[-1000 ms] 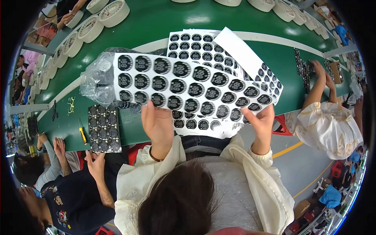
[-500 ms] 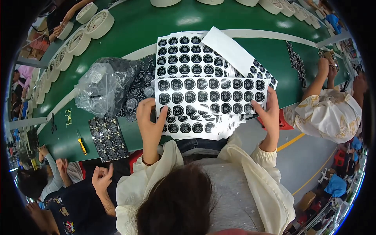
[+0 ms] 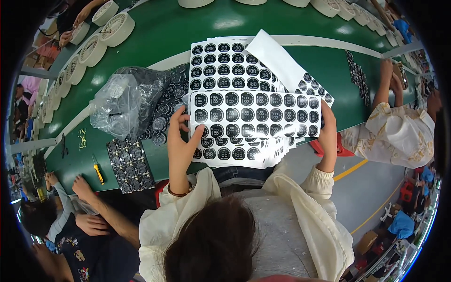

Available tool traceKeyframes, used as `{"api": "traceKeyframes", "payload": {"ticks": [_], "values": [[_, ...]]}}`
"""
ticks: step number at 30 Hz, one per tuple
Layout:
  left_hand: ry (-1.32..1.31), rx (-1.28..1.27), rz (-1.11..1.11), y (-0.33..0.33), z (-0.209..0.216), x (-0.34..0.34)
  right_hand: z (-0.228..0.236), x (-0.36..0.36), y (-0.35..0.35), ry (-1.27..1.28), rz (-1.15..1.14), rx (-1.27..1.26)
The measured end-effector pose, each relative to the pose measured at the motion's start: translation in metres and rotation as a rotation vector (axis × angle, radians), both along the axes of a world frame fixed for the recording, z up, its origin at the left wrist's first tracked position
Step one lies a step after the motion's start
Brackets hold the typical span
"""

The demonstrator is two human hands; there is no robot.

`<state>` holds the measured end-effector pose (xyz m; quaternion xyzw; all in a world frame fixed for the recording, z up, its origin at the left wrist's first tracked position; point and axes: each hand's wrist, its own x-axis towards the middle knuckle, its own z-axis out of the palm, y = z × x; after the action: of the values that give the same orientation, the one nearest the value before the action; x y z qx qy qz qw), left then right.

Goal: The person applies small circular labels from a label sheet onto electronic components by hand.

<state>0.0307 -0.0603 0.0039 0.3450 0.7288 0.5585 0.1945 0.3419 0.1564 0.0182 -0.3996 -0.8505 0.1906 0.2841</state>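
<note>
Between my two hands I hold a white sticker sheet (image 3: 256, 114) with rows of round black labels. My left hand (image 3: 181, 143) grips its left edge, thumb on the front and fingers behind. The right edge is held by my right hand (image 3: 328, 134), whose fingers are partly hidden by the sheet. Beneath it lies a stack of similar sticker sheets (image 3: 221, 84). A partly bare sheet (image 3: 277, 58) rests slantwise on the stack's right. Left of the stack, a clear plastic bag (image 3: 117, 105) lies by a pile of round black discs (image 3: 162, 120).
A panel of round circuit boards (image 3: 129, 164) and a yellow screwdriver (image 3: 97, 170) lie on the green table (image 3: 77, 171). White round fan housings (image 3: 94, 49) line the far side. Co-workers sit left and right; one's hands (image 3: 392, 77) are near another row of boards (image 3: 358, 77).
The sheet in my hands has shifted slightly and tilted, and my right thumb has left its front face. At left, the co-worker's arm has moved onto the table edge.
</note>
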Motion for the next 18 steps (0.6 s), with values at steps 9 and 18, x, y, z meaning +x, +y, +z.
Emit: {"api": "traceKeyframes", "payload": {"ticks": [9,18], "values": [[-0.194,0.004,-0.112,0.000,0.003,-0.006,-0.014,0.007,0.002,-0.028,-0.210,-0.016],[-0.557,0.245,-0.037,0.006,0.019,-0.013,-0.010,-0.010,0.002,-0.165,-0.144,0.275]]}}
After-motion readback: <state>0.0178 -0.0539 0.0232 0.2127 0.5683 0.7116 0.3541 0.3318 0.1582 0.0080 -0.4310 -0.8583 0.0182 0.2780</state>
